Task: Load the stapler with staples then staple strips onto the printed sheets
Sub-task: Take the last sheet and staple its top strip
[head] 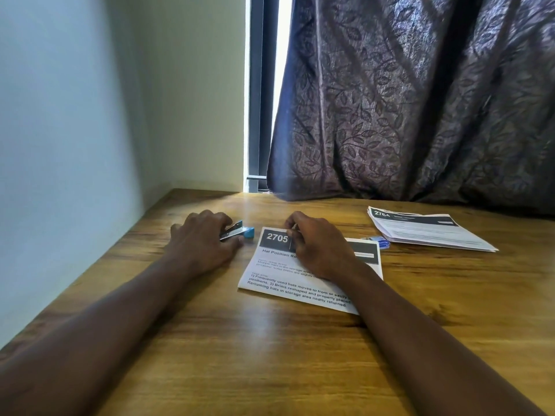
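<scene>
Forearms (120,325) end in a left grip (201,241) curled round the stapler (240,232) and a right grip (321,250) pinching a strip (290,241) on the sheet (300,283) (a loose pinch could skew it).

Count entry. Hands in view: 2, my left hand (201,244) and my right hand (318,247). I count 1 stapler (240,231), blue with a metal top. I count 1 thin strip (290,242) at my right fingertips, too small for me to count its parts. Lying alone: 1 printed sheet (276,265), headed 2705. Further right: 1 stack of printed sheets (429,232), top one headed 2764. Several edges show, but I cannot count the sheets in it. Between sheet and stack: 1 small blue item (381,242), partly hidden, kind unclear. Also 1 table (240,355) and 1 curtain (420,100), leaf-patterned.
</scene>
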The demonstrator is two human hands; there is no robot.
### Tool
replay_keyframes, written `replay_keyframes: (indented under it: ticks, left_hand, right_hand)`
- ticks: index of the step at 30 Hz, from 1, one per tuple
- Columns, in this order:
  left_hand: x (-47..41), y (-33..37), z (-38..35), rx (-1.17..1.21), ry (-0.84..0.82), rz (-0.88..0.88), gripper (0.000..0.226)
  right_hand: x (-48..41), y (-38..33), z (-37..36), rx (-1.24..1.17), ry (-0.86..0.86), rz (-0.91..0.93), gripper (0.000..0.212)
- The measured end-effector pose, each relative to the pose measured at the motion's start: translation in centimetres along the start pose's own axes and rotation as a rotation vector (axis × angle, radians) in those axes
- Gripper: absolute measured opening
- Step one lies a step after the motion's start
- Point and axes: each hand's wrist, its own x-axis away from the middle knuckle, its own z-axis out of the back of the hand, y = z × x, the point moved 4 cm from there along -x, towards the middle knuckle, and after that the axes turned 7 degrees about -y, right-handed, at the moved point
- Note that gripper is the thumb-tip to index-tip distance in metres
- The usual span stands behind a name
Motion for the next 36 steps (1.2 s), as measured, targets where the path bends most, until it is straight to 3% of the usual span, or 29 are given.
replay_keyframes:
  ticks: [4,8,15,21,28,31,36]
  left_hand:
    - [0.1,0.3,0.2,0.058,0.015,-0.003,0.035]
    - [0.2,-0.1,0.5,0.295,0.002,-0.071,0.028]
    - [0.1,-1.3,1.1,0.82,-0.244,-0.057,0.014]
    - [0.5,-1.7,1.3,0.878,-0.376,-0.087,0.042]
    - [0.8,-1.5,0.9,0.792,-0.436,-0.123,0.061]
    - [0.9,-1.2,1.1,0.813,-0.432,-0.141,0.043]
    - [1.0,-1.3,1.0,0.832,-0.409,-0.146,0.05]
  right_hand:
    - [-0.1,-0.2,-0.4,-0.029,-0.006,0.006,0.02]
    - [-0.1,-0.3,-0.4,-0.079,-0.006,0.02,0.018]
    - [-0.1,-0.7,0.6,-0.058,0.169,0.086,0.008]
    - [0.3,-1.7,1.0,-0.046,0.262,0.183,0.007]
    - [0.4,-2.7,0.6,-0.036,0.214,0.219,0.012]
    - [0.5,-3.2,0.6,-0.013,0.2,0.231,0.011]
    - [0.6,-3.6,0.4,0.0,0.195,0.245,0.012]
